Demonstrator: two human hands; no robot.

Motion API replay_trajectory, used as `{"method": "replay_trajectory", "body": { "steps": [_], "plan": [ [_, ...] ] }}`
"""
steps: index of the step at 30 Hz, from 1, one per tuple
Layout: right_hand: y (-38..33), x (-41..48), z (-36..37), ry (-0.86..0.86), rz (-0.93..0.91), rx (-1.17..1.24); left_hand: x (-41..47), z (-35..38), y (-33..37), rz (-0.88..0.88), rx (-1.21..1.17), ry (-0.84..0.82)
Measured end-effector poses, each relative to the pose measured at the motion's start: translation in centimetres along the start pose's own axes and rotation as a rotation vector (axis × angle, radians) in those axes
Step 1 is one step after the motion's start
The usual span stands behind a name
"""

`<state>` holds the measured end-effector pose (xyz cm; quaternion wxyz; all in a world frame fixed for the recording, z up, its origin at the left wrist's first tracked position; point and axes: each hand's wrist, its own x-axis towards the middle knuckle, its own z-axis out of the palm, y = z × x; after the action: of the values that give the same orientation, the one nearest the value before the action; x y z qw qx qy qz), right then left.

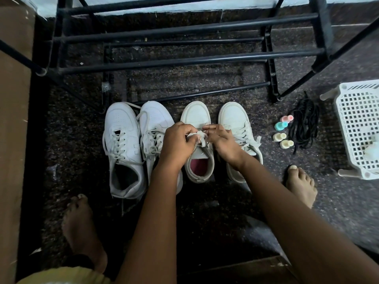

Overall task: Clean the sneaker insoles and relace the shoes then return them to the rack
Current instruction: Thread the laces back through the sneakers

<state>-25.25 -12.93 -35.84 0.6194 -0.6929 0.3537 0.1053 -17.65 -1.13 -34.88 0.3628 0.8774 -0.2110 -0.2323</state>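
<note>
Four white sneakers stand in a row on the dark speckled floor (205, 201), toes toward the black metal-tube shoe rack (184, 58).

Head view, left to right:
- Two white leather sneakers (121, 128), both laced. They touch each other, and loose lace ends trail off them.
- Off-white low sneaker (195, 113), third in the row. Its pink-red insole (199, 166) shows inside the opening.
- Second off-white sneaker (233, 117), just beside the third. It is laced, with flat ends lying to its right.

Left hand (178, 138): fingers curled, gripping the flat pale lace (202, 138) over the third sneaker's tongue.
Right hand (220, 138): fingertips pinching the same lace, close to the left hand.

Right of the row:
- Four small pastel bottles (282, 132), one pink, one teal and two pale yellow.
- Tangle of black laces (304, 124), just beside the bottles.
- White perforated plastic basket (356, 124), at the frame edge.

Bare feet rest on the floor, the left foot (82, 222) below the row and the right foot (300, 185) near the basket.
</note>
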Motion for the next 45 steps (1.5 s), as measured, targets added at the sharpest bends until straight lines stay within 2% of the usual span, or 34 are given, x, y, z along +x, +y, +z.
{"method": "replay_trajectory", "body": {
  "steps": [3, 7, 11, 15, 20, 30, 34, 40, 45],
  "plan": [
    [0.4, -0.1, 0.0, 0.023, -0.070, -0.162, 0.0, 0.1, -0.2, -0.048, 0.009, 0.014],
    [0.8, -0.6, -0.5, 0.160, -0.336, -0.349, 0.0, 0.2, -0.3, -0.124, -0.046, 0.018],
    [0.7, -0.8, -0.1, 0.141, -0.372, -0.554, -0.1, 0.5, -0.5, -0.170, -0.108, -0.009],
    [1.5, -0.5, 0.0, 0.169, -0.385, -0.440, 0.1, 0.4, -0.8, -0.170, -0.087, -0.016],
    [1.6, 0.2, -1.5, 0.128, -0.285, -0.412, -0.1, -0.2, -1.5, -0.122, -0.058, -0.008],
    [-0.4, 0.5, -5.1, -0.168, -0.094, -0.501, -0.2, -1.7, -3.2, -0.079, 0.040, 0.109],
    [-1.0, 0.6, -6.1, -0.079, -0.038, -0.707, -0.2, -1.9, -3.5, -0.110, 0.103, 0.142],
    [-1.7, -0.3, -6.5, 0.056, 0.084, -1.025, -0.5, -1.8, -3.7, -0.186, 0.209, 0.087],
    [-2.1, -0.5, -7.1, 0.042, 0.099, -1.152, -0.5, -2.0, -3.7, -0.183, 0.260, 0.091]
  ]
}}
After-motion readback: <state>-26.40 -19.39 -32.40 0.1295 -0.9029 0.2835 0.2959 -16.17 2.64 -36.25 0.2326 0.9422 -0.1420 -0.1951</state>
